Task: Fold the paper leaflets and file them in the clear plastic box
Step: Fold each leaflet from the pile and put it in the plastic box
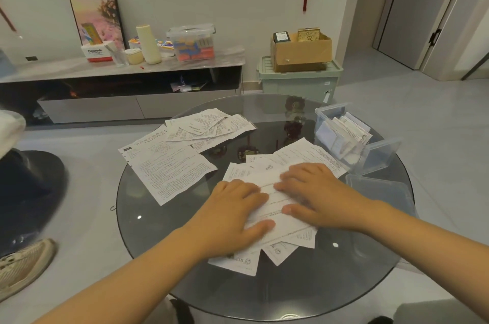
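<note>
Both hands lie flat with fingers spread, the left hand (232, 207) and right hand (315, 196) pressing a paper leaflet (275, 199) on a round glass table (148, 231), lower centre. The clear plastic box (375, 156), holding folded leaflets, sits at right.

Hidden and unreadable parts
Both hands cover the middle of the top leaflet (277, 202); its print is too small to read; right hand (315, 191) slightly blurred.

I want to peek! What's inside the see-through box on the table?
The clear plastic box holds folded leaflets standing on edge, some in clear sleeves. Their lower parts and any print blur behind its wall.
</note>
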Motion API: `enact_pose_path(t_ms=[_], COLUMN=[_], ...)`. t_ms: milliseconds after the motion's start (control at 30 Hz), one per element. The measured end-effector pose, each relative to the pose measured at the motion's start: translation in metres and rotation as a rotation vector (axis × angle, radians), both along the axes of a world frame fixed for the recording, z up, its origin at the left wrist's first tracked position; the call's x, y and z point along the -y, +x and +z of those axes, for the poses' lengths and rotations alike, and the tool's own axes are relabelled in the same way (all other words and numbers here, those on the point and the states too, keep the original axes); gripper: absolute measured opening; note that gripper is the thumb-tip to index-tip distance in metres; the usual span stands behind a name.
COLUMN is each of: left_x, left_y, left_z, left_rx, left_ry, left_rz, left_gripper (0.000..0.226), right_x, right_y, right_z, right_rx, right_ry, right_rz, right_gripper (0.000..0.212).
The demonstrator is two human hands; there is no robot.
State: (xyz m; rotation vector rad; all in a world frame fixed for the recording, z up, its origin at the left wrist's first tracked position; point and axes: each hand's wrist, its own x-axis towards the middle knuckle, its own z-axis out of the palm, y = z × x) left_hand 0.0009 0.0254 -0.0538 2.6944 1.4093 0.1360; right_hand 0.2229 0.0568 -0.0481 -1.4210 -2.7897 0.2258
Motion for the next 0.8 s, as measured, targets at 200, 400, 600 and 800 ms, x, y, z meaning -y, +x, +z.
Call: enact_pose_path(t_ms=[200,400,600,800], left_x=[0.004,0.005,-0.003,-0.014], left_y=[0.003,0.008,0.007,0.005], left_z=[0.005,0.013,0.02,0.041], left_rx=[-0.115,-0.172,-0.128,0.135], left_ry=[-0.054,-0.091,-0.162,-0.357], left_rz=[-0.031,-0.028,-0.022,0.086], left_gripper=[0.09,0.09,0.079,0.035], right_x=[0.011,0.015,0.014,0.004], right_y=[0.013,0.007,0.004,0.009], right_z=[0.016,0.024,0.032,0.049], right_rx=[0.099,0.077,0.019,-0.057], right_ry=[-0.178,-0.144,-0.125,-0.118], right_rz=[0.059,0.069,0.05,-0.053], right_gripper=[0.08,0.07,0.041,0.034])
